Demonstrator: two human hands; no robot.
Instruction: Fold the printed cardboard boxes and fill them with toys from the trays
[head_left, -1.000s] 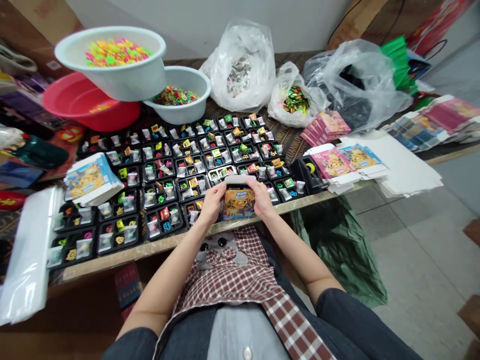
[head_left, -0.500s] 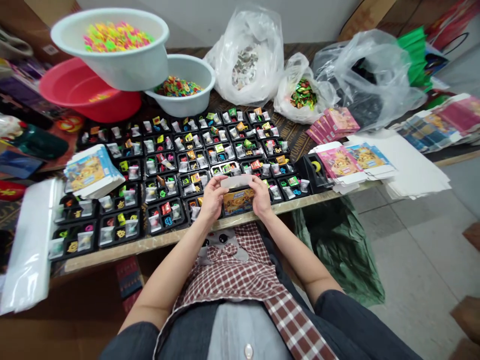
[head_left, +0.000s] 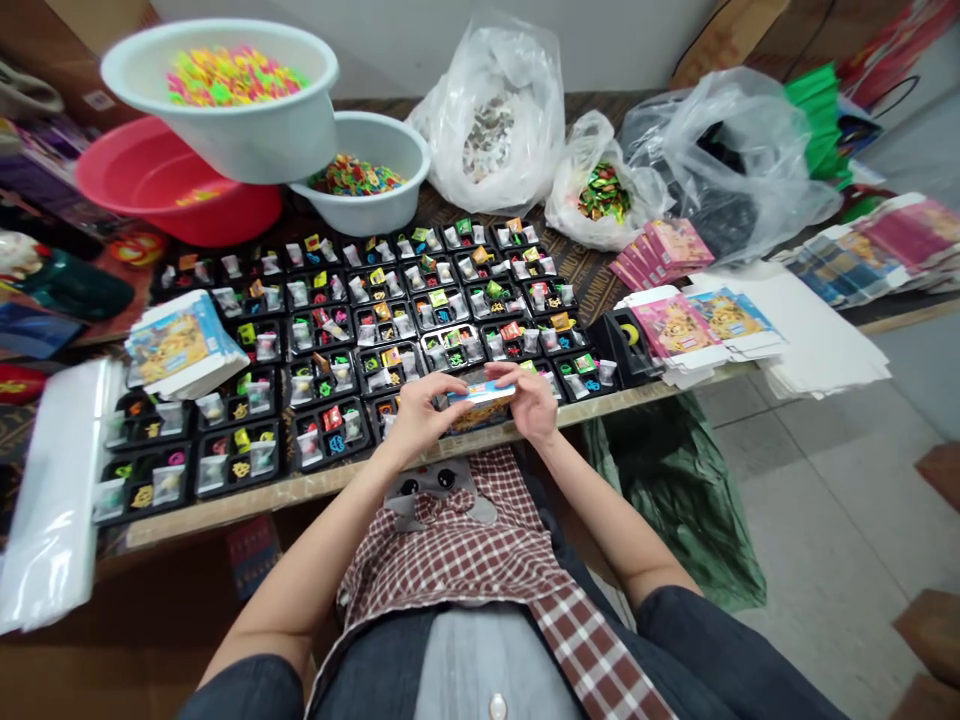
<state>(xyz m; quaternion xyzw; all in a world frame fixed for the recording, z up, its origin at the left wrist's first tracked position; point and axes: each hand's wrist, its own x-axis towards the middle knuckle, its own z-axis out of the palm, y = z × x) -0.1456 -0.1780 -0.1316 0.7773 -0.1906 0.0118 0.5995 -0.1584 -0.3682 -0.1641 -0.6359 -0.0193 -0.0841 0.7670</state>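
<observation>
Between my hands, at the table's front edge, is a small printed cardboard box (head_left: 480, 414) with an orange picture on its front. Its blue-and-white top flap lies folded across the top. My left hand (head_left: 426, 412) grips the box's left end, thumb and fingers at the flap. The right hand (head_left: 534, 402) is closed around the other end, fingers bent over the top corner. What the box holds is hidden. Around it lie rows of black compartment trays (head_left: 330, 432) filled with small wrapped packets and bright plastic pieces.
Flat blue boxes (head_left: 180, 342) lie left; pink flat boxes (head_left: 679, 328) and white card sheets (head_left: 817, 345) lie right. Behind stand a light-blue tub (head_left: 300, 135), a red basin (head_left: 105, 175) and a white plastic bag (head_left: 536, 100). A green sack (head_left: 675, 500) hangs below the edge.
The upright pale flap has been folded down, so its blue printed side now shows on top. My fingers have shifted over the box's upper edge.
</observation>
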